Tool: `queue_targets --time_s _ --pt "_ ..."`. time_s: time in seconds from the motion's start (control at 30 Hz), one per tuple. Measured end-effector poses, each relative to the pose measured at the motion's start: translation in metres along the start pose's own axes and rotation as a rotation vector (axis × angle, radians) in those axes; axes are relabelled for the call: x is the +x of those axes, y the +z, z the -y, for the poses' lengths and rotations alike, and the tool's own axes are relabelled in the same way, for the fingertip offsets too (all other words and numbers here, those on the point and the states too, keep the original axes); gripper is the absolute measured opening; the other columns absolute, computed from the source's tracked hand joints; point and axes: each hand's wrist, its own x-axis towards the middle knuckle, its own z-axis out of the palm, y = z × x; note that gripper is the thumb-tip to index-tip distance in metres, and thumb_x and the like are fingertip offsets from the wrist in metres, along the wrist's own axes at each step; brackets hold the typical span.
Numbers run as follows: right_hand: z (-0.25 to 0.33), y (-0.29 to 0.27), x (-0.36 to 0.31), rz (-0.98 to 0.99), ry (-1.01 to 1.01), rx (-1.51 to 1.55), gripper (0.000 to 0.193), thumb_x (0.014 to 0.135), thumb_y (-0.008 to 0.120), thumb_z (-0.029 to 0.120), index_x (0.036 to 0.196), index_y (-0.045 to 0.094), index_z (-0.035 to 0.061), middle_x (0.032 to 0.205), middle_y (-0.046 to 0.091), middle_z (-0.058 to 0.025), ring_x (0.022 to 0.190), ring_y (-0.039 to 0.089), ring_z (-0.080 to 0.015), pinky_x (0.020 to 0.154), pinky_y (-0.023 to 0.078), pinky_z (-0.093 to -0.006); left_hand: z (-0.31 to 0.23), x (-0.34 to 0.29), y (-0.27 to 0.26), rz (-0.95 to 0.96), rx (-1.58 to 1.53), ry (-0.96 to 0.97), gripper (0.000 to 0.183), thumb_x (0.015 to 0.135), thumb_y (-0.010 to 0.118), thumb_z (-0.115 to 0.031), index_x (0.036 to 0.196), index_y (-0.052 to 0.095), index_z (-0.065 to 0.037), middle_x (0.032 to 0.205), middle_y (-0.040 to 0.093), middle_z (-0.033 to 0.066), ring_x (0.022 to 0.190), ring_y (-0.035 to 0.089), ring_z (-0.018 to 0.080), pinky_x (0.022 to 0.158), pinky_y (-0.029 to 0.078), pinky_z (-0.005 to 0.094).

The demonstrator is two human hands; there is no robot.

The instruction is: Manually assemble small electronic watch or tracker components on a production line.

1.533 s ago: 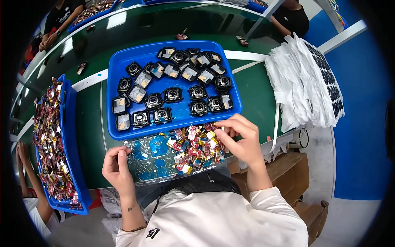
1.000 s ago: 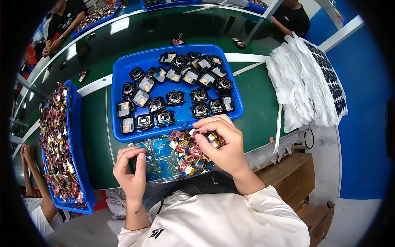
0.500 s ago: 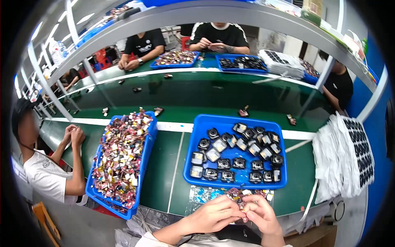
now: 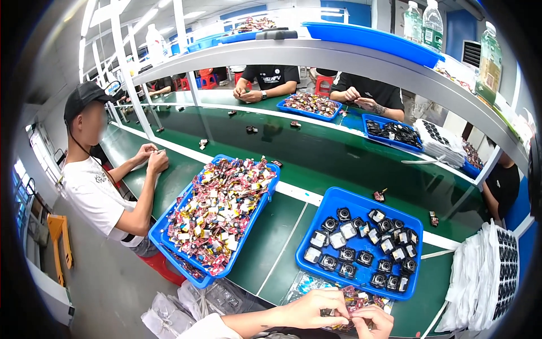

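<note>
My left hand (image 4: pixel 320 308) and my right hand (image 4: pixel 372 321) meet at the near edge of the table. Fingertips of both are pinched together on a small reddish electronic part (image 4: pixel 350 314), mostly covered by the fingers. Just beyond and beneath them lies a loose heap of small red circuit-board pieces (image 4: pixel 366 299) on a clear plastic sheet. Past the heap stands a blue tray (image 4: pixel 306 244) with several black, square camera-like modules (image 4: pixel 347 255), some lens side up, others showing a pale label.
Left of me, another blue tray (image 4: pixel 162 236) is heaped with small wired circuit boards (image 4: pixel 220 209). White bagged trays of black parts (image 4: pixel 480 282) are stacked at right. A co-worker (image 4: pixel 101 186) works at left; others sit across the green conveyor (image 4: pixel 316 155). A grey shelf (image 4: pixel 339 53) spans overhead.
The view has swung left, so trays and hands appear farther right and lower, and the left co-worker shows more fully. Both hands stay together on the small part.
</note>
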Motion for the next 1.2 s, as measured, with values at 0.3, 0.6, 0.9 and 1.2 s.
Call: queue_targets --time_s 0.3,0.6,0.9,1.2 --pt "-0.003 -0.004 -0.003 0.127 -0.032 0.044 0.009 0.083 0.064 0.003 0.090 0.067 -0.0033 0.087 0.066 -0.0139 0.087 0.061 -0.0269 0.080 0.047 -0.0350 -0.007 -0.004 0.005 -0.040 -0.129 -0.172 0.013 0.083 0.070 -0.015 0.086 0.067 -0.003 0.078 0.057 0.0033 0.072 0.054 0.0130 0.064 0.042 0.0275" --pt "-0.006 0.005 -0.001 0.032 -0.154 -0.076 0.014 0.072 0.069 -0.011 0.084 0.067 -0.0046 0.081 0.065 -0.0125 0.076 0.062 -0.0237 0.071 0.048 -0.0310 -0.002 -0.009 0.002 -0.037 -0.132 -0.205 0.015 0.082 0.070 -0.016 0.088 0.067 -0.003 0.077 0.057 0.0028 0.073 0.052 0.0137 0.064 0.041 0.0284" --pt "0.003 0.007 0.001 0.063 -0.181 -0.200 0.013 0.073 0.068 -0.010 0.085 0.065 -0.0037 0.081 0.064 -0.0139 0.074 0.061 -0.0267 0.069 0.049 -0.0329 -0.002 -0.016 -0.005 -0.022 -0.029 -0.265 0.014 0.085 0.067 -0.017 0.087 0.066 -0.003 0.084 0.059 0.0037 0.079 0.053 0.0168 0.071 0.042 0.0302" --pt "-0.009 0.003 -0.014 0.128 -0.068 -0.127 0.013 0.077 0.067 -0.008 0.089 0.065 -0.0032 0.086 0.066 -0.0121 0.075 0.062 -0.0202 0.068 0.049 -0.0278 -0.007 -0.012 0.006 -0.037 -0.019 -0.135 0.016 0.082 0.070 -0.013 0.088 0.062 -0.001 0.087 0.062 0.0083 0.085 0.057 0.0230 0.076 0.045 0.0336"
